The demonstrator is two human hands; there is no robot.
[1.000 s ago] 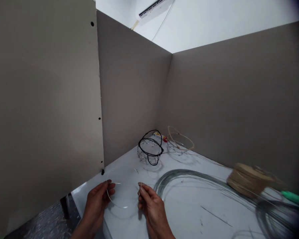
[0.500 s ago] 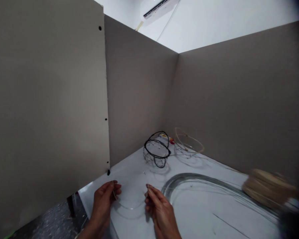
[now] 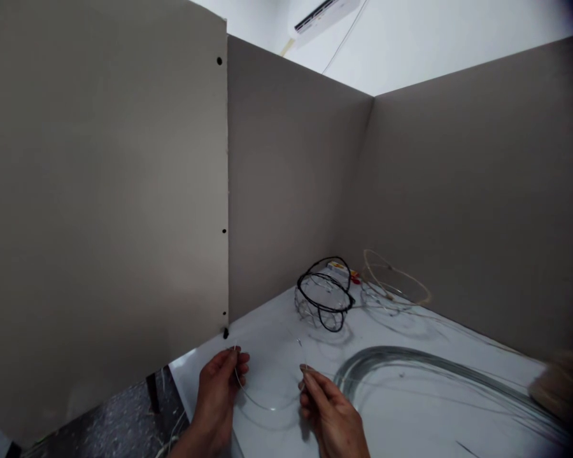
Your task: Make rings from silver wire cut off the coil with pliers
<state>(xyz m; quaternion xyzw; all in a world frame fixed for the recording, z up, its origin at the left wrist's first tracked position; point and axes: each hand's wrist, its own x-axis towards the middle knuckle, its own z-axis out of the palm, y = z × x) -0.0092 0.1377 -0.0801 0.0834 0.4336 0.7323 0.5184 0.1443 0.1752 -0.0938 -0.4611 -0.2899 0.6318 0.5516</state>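
A thin silvery wire (image 3: 271, 408) hangs in a curve between my two hands, above the white tabletop. My left hand (image 3: 220, 388) pinches one part of it between thumb and fingers. Fingers closed, my right hand (image 3: 332, 407) grips the wire farther right, and a short end seems to stick up past the fingertips. Beyond my right hand stands a wire piece wrapped in black (image 3: 325, 292), made of several loops. To the right of my right hand lies a thick bundle of grey wire (image 3: 401, 357), bent in a wide arc.
A wire form with beige-wrapped loops (image 3: 396, 280) sits near the back corner, close to a small yellow and red packet (image 3: 337, 266). A blurred brown spool-like object (image 3: 561, 385) is at the right edge. Grey partitions (image 3: 296, 172) enclose the white table (image 3: 267, 337).
The view has turned a little to the left, so everything appears shifted right. Both hands keep hold of the wire, with hardly any change in their spacing.
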